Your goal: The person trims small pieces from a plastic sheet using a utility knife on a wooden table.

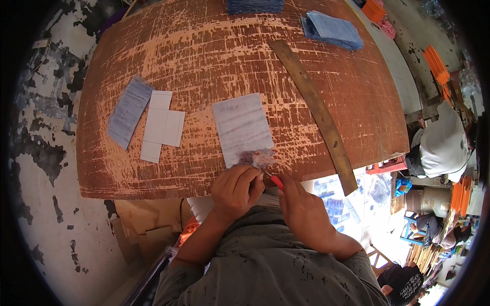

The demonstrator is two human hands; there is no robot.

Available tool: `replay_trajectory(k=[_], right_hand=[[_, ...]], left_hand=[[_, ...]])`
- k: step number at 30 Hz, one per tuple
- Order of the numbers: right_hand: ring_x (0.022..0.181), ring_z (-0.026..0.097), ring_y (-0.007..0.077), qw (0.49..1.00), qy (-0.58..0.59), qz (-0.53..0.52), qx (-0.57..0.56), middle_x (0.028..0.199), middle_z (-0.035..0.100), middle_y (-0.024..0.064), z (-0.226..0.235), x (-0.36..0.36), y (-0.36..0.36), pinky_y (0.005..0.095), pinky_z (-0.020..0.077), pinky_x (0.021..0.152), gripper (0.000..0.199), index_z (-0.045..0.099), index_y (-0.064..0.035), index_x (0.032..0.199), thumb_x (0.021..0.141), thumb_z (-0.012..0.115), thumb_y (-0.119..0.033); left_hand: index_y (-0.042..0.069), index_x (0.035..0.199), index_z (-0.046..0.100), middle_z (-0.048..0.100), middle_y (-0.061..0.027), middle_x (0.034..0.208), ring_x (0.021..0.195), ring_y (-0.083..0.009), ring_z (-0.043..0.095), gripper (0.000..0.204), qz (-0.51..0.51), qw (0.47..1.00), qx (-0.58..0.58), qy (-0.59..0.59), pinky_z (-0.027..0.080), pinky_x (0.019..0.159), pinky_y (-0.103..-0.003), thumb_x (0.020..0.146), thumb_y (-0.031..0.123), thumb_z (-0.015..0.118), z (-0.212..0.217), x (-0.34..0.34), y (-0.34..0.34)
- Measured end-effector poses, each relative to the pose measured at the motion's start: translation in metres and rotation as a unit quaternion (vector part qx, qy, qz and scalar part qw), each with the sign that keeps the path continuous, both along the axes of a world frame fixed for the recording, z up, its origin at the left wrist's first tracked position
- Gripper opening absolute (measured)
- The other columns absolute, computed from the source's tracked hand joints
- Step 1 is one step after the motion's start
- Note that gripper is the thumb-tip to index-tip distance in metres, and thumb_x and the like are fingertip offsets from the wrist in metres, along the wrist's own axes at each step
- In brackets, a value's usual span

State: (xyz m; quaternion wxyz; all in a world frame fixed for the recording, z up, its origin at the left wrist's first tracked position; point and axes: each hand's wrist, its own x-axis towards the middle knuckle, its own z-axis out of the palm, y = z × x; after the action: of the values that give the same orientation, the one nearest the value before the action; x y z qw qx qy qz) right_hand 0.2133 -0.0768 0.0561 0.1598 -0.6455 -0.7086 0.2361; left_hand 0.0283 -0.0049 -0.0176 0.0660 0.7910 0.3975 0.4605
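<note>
A pale grey-blue sheet (241,126) lies on the scratched brown board (214,56) near its front edge. My left hand (236,189) is closed on a small crumpled clear scrap (259,157) at the sheet's lower right corner. My right hand (302,209) grips a red-handled knife (276,180), its tip pointing at that scrap, right beside my left fingers.
A long brass ruler (316,109) lies diagonally on the right. To the left are a grey sheet (129,110) and a white cross-shaped cutout (162,126). Blue stacks (333,30) sit at the far edge. Another person in white (441,145) is at the right.
</note>
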Motion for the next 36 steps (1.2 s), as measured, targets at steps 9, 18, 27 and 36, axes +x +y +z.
replay_trajectory(k=[9, 18, 27, 36], right_hand=[[0.08, 0.075, 0.0421, 1.0, -0.004, 0.014, 0.0, 0.105, 0.071, 0.0211, 0.002, -0.001, 0.005, 0.0495, 0.0614, 0.065, 0.039, 0.055, 0.0044, 0.141, 0.11, 0.061, -0.018], [0.079, 0.074, 0.0425, 1.0, -0.021, 0.022, 0.007, 0.103, 0.07, 0.0215, 0.004, -0.003, 0.01, 0.0498, 0.0606, 0.063, 0.034, 0.056, 0.0024, 0.136, 0.108, 0.065, -0.014], [0.08, 0.074, 0.0416, 0.997, -0.064, 0.025, 0.017, 0.098, 0.071, 0.0206, 0.001, -0.005, 0.019, 0.0488, 0.0617, 0.066, 0.024, 0.058, 0.0001, 0.124, 0.11, 0.061, -0.019], [0.083, 0.072, 0.042, 0.974, 0.192, 0.025, 0.118, 0.095, 0.071, 0.0197, -0.011, 0.005, 0.026, 0.0498, 0.0574, 0.071, 0.03, 0.069, 0.0004, 0.124, 0.104, 0.077, -0.02]], left_hand=[[0.005, 0.101, 0.074, 0.074, -0.0083, 0.094, 0.076, -0.0256, 0.073, 0.017, 0.006, 1.0, -0.015, -0.027, 0.056, 0.065, -0.036, 0.085, 0.006, 0.082, 0.002, 0.001, 0.0], [0.004, 0.1, 0.073, 0.074, -0.0094, 0.093, 0.074, -0.0264, 0.072, 0.017, 0.017, 0.999, -0.012, -0.038, 0.058, 0.065, -0.037, 0.084, 0.005, 0.082, -0.001, 0.002, 0.001], [0.003, 0.104, 0.072, 0.073, -0.0117, 0.095, 0.078, -0.0303, 0.072, 0.018, 0.024, 0.998, -0.021, -0.049, 0.057, 0.067, -0.04, 0.088, 0.003, 0.08, 0.006, 0.004, 0.001], [0.002, 0.104, 0.066, 0.069, -0.0079, 0.093, 0.077, -0.017, 0.066, 0.011, 0.036, 0.964, -0.15, -0.216, 0.051, 0.067, -0.031, 0.097, -0.001, 0.074, 0.024, 0.0, -0.002]])
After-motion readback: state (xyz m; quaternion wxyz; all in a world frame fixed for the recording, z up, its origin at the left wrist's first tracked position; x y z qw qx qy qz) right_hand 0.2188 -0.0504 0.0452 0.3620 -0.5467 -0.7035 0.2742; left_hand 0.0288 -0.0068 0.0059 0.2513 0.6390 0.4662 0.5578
